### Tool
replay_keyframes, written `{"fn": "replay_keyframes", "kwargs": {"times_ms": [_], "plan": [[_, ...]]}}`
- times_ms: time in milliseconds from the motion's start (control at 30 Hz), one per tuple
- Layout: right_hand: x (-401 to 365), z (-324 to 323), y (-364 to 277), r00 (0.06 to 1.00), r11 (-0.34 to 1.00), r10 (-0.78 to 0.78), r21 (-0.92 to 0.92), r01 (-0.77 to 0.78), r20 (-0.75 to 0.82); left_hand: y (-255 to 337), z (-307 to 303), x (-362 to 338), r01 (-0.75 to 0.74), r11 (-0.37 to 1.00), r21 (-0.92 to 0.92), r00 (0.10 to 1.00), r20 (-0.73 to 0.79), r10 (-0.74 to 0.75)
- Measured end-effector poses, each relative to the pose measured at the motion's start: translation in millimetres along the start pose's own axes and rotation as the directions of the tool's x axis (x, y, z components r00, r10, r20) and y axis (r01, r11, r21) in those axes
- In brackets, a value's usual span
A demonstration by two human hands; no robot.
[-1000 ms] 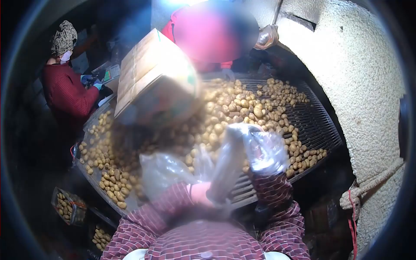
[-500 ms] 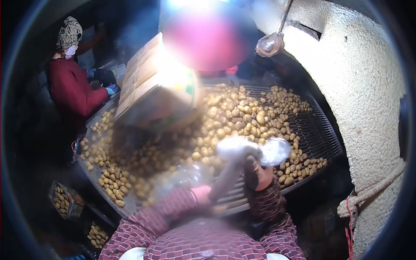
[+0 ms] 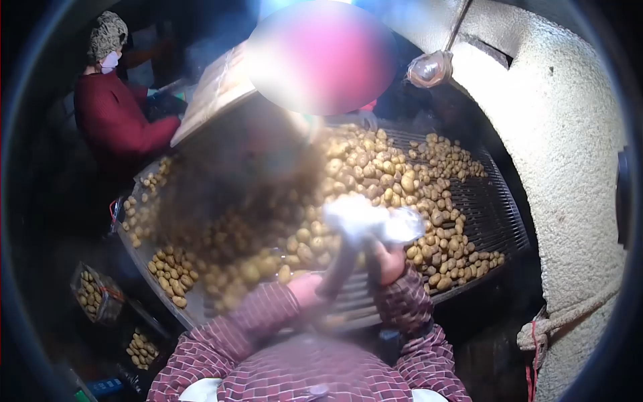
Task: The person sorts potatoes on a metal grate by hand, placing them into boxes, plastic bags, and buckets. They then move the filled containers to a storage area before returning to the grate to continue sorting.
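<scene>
My left hand (image 3: 339, 271) is blurred, with a bare wrist below what looks like a grey glove, and it points up toward the glare. Close beside it on the right is my right hand (image 3: 388, 262), partly bare, with grey material along its inner side. Above both hands is a bright white, shiny patch (image 3: 365, 220), perhaps plastic or glove fingers washed out by light. My fingers are lost in that glare and motion blur. Beneath and beyond my hands, many potatoes (image 3: 382, 167) lie on a slatted metal table (image 3: 492, 201).
A tilted cardboard box (image 3: 218, 84) stands over the table's far left part, above a dark blurred area. A person in a red top (image 3: 110, 117) works at the left. Crates of potatoes (image 3: 90, 295) stand lower left. A pale rough wall (image 3: 562, 154) curves along the right, with rope (image 3: 569, 318).
Both my hands and the white patch have shifted slightly left. The clear plastic near my left wrist is no longer distinct. The cardboard box has tipped further, and the person at the left has moved their arms.
</scene>
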State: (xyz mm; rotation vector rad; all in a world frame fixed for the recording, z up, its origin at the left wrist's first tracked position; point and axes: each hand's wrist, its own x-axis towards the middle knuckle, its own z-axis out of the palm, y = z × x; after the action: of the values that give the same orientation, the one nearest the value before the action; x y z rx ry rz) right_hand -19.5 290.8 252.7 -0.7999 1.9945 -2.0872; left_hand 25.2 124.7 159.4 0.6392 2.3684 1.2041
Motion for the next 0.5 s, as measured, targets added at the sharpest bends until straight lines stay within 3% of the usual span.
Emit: {"fn": "replay_keyframes", "kwargs": {"times_ms": [33, 67, 100, 133, 167, 200, 233, 267, 300, 333, 367, 400, 433, 467, 500], "plan": [[3.4, -7.8, 19.0, 0.996, 0.952, -0.019, -0.303, 0.044, 0.085, 7.3, -4.4, -6.7, -0.006, 0.999, -0.033, 1.0, 0.027, 0.007], [8.9, -10.0, 29.2, 0.949, 0.747, -0.03, -0.623, 0.231, 0.315, 5.1, -12.9, -0.6, -0.027, 0.961, 0.275, 1.0, -0.006, 0.03], [14.1, -12.1, 39.1, 0.849, 0.439, -0.039, -0.754, 0.489, 0.528, 0.5, -22.9, 4.9, -0.03, 0.831, 0.556, 0.998, -0.028, 0.055], [-9.3, -7.0, 58.8, 0.886, 0.571, 0.197, -0.784, 0.244, 0.419, -11.8, -34.8, 2.5, -0.086, 0.788, 0.61, 0.948, -0.193, 0.253], [-24.8, 5.5, 63.0, 0.844, 0.624, 0.43, -0.781, -0.022, 0.32, -25.8, -44.3, -0.2, -0.118, 0.725, 0.678, 0.83, -0.333, 0.447], [-30.4, 9.0, 56.8, 0.746, 0.659, 0.558, -0.74, -0.133, 0.363, -40.7, -43.7, 7.4, -0.126, 0.649, 0.75, 0.797, -0.313, 0.516], [-36.4, 18.1, 57.2, 0.688, 0.648, 0.686, -0.629, -0.429, 0.237, -49.2, -41.6, 14.9, -0.266, 0.771, 0.579, 0.782, -0.338, 0.524], [-41.7, 16.8, 65.7, 0.722, 0.799, 0.599, -0.322, -0.508, 0.346, -54.3, -36.8, 19.9, -0.397, 0.837, 0.376, 0.768, -0.364, 0.527], [-45.6, 15.2, 78.0, 0.767, 0.837, 0.486, 0.028, -0.546, 0.42, -57.0, -31.4, 20.4, -0.507, 0.848, 0.151, 0.759, -0.389, 0.523], [-46.3, 18.9, 88.9, 0.856, 0.802, 0.364, 0.345, -0.488, 0.367, -54.6, -27.2, 15.8, -0.453, 0.879, -0.145, 0.849, -0.369, 0.377], [-32.4, 22.9, 79.7, 0.854, 0.785, 0.412, 0.352, -0.51, 0.318, -53.2, -23.6, 16.6, -0.43, 0.742, -0.514, 0.89, -0.38, 0.252], [-24.2, 24.7, 76.1, 0.892, 0.768, 0.383, 0.453, -0.452, 0.242, -51.2, -17.9, 19.0, -0.364, 0.471, -0.803, 0.93, -0.345, 0.13], [-16.8, 28.1, 71.0, 0.918, 0.744, 0.361, 0.542, -0.39, 0.166, -50.1, -11.5, 20.7, -0.274, 0.11, -0.956, 0.962, -0.272, 0.032], [-9.8, 37.9, 63.1, 0.905, 0.691, 0.42, 0.624, -0.365, 0.065, -52.0, -6.7, 20.4, -0.174, -0.279, -0.944, 0.984, -0.174, -0.025], [-2.1, 37.1, 77.6, 0.931, 0.618, 0.359, 0.731, -0.289, 0.065, -56.5, -2.3, 18.9, -0.237, 0.006, -0.971, 0.97, -0.237, -0.059]]}}
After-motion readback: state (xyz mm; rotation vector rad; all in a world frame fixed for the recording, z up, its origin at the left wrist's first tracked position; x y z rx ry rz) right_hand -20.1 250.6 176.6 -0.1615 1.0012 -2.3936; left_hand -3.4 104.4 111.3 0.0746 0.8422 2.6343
